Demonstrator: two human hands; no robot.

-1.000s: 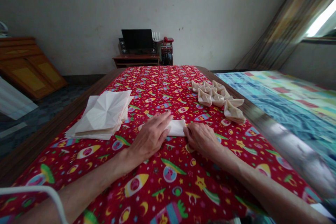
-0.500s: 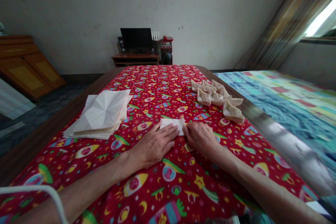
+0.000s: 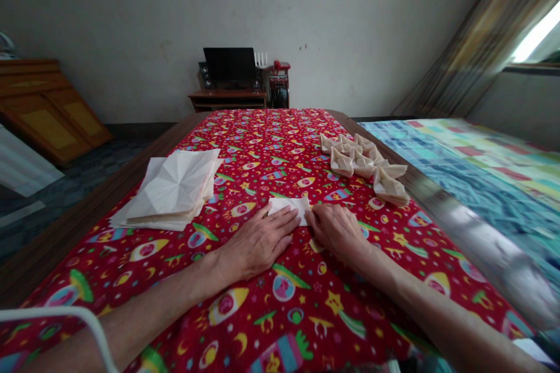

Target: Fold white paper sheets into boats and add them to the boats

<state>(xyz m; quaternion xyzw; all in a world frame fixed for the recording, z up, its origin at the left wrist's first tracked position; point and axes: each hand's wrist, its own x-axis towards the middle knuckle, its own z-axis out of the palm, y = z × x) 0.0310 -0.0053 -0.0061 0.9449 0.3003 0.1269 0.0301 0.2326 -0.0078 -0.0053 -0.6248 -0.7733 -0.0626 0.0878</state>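
Note:
A small folded piece of white paper [image 3: 289, 205] lies flat on the red patterned tablecloth [image 3: 280, 163]. My left hand [image 3: 262, 239] rests flat across its near left part, fingers stretched out and covering some of it. At the paper's right end, my right hand [image 3: 335, 226] is closed, its thumb and fingertips pinching the edge. To the left sits a stack of creased white paper sheets [image 3: 175, 186], the top one marked with fold lines from its centre. Several folded paper pieces with raised points [image 3: 354, 154] stand in a cluster at the right.
A wooden table edge [image 3: 472, 239] borders the cloth, with a bed in a patchwork cover [image 3: 464, 157] beyond it. A white cable [image 3: 83, 315] curves at lower left. Against the far wall stand a monitor [image 3: 228, 64] and a red telephone [image 3: 281, 65]; a wooden cabinet [image 3: 52, 113] is at left.
My left hand has slid from the paper's left end to its near side, baring the far left part. My right hand stays at the right end.

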